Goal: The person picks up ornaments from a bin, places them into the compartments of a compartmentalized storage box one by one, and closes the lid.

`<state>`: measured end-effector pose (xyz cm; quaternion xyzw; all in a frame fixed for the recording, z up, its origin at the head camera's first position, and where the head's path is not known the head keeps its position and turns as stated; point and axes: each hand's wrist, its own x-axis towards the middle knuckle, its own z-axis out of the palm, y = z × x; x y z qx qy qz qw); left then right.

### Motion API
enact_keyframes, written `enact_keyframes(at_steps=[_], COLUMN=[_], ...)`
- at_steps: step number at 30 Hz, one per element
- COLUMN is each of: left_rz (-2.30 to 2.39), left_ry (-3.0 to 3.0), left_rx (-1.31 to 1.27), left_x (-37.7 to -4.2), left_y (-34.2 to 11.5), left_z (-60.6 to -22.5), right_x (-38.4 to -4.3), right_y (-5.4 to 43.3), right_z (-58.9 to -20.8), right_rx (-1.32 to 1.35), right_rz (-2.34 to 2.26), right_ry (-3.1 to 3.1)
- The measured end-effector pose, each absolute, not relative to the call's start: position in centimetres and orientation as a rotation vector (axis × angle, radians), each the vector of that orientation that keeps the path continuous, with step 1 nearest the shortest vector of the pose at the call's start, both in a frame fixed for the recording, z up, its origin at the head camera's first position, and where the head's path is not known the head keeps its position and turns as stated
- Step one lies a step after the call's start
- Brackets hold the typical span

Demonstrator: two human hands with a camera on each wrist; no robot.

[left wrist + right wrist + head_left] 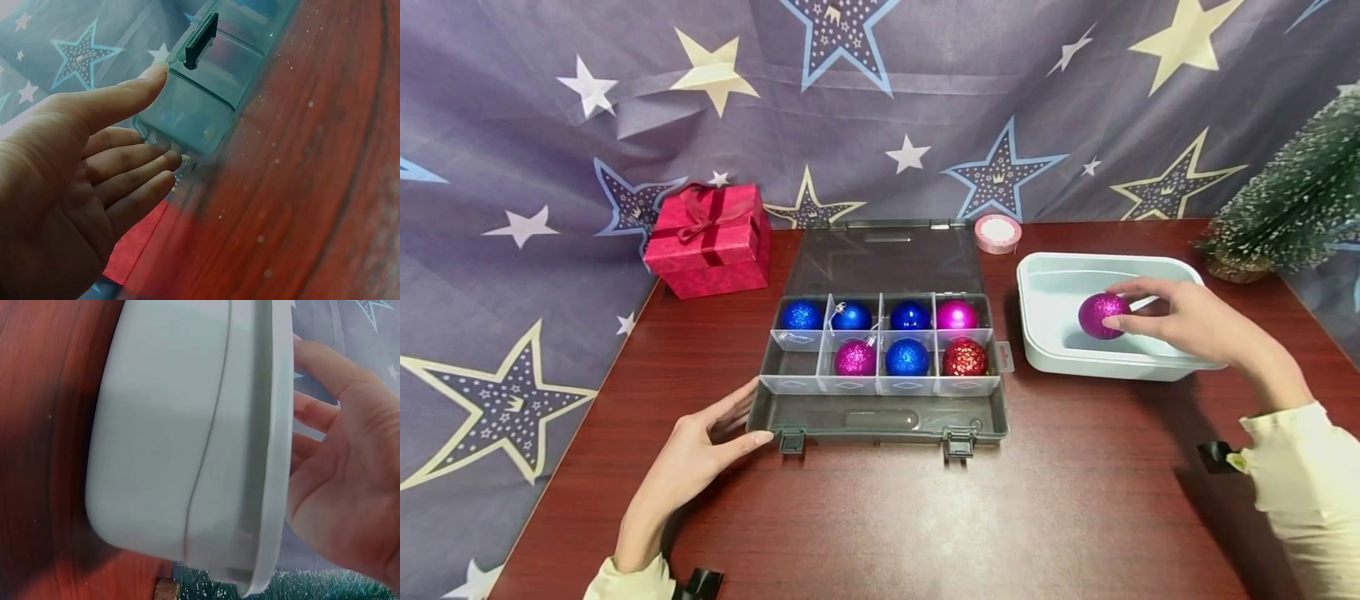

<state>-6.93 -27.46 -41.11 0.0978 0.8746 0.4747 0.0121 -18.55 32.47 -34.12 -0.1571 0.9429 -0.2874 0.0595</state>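
Observation:
My right hand (1187,321) pinches a purple glitter Christmas ball (1102,316) between thumb and fingers, over the white plastic tub (1112,367). In the right wrist view, the tub's wall (175,425) hides the ball and the fingertips. My left hand (696,450) touches the front left corner of a grey see-through divided case (880,412), its fingers fairly straight along the side. Blue balls (907,357), a shiny pink ball (957,316), a magenta glitter ball (855,358) and a red glitter ball (966,358) sit in separate compartments. The front left compartment shows its bare floor.
The case's lid (887,258) lies open toward the back. A pink ribbon roll (997,233) is behind the case on the right. A red gift box (711,242) stands at back left, a small frosted tree (1292,183) at back right, before a star-patterned cloth (910,100).

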Motion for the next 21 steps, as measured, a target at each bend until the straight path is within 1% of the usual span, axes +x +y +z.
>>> enact_keyframes(at_steps=[11,21], left_rz=[1.486,1.481], left_ry=[2.735,2.716], left_rx=[0.332,0.295], left_x=[-7.0,-6.9], left_y=[-27.4,-27.4], left_z=[-41.1,-41.0], right_x=[-18.3,-18.5], right_y=[30.9,29.0], right_z=[-33.9,-33.4], right_rx=[-0.498,-0.605], right_rz=[-1.094,-1.21], right_ry=[2.859,2.921])
